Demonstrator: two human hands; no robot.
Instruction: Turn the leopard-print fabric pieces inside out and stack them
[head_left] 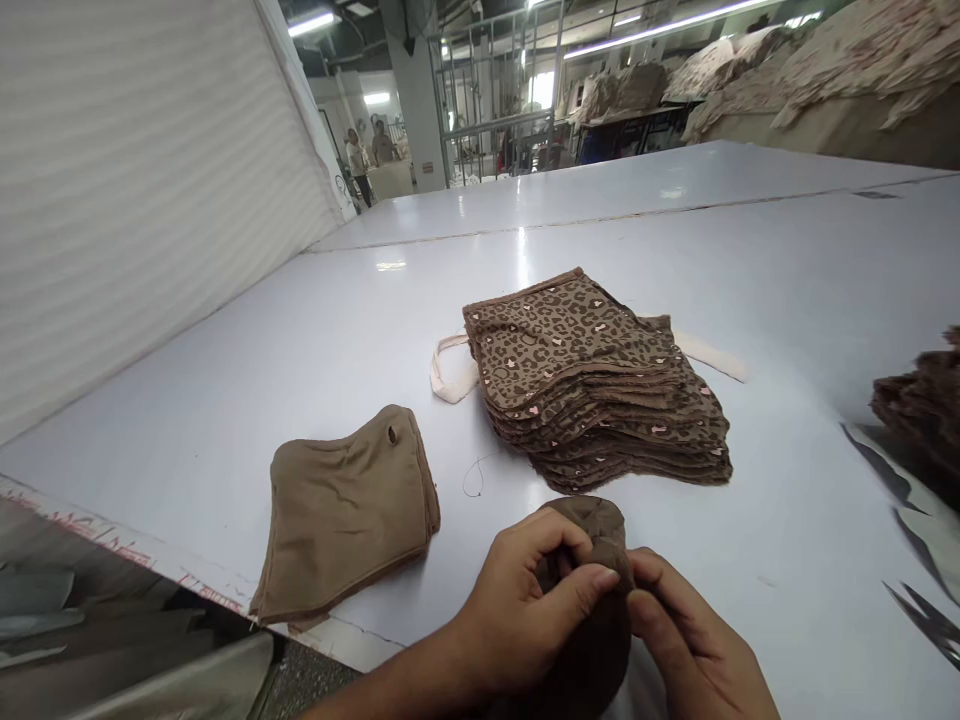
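Note:
Both hands are at the near edge of the table, closed on a brown fabric piece (600,520). My left hand (532,590) pinches it between thumb and fingers. On its right side my right hand (682,630) grips the edge between thumb and forefinger. The lower part of the piece hangs down, partly hidden by my hands. Just beyond lies a stack of leopard-print fabric pieces (570,340) with brown backs, bound by a pale strip (709,355). To the left rests a small pile of plain brown fabric pieces (345,510); the top one has a small slit.
A white table (360,320) spreads ahead. Scissors (926,620), paper patterns (900,480) and a dark brown fabric pile (926,400) are at the right. A large white sheet (150,180) rises at the left. Fabric heaps and two people (367,150) are in the background.

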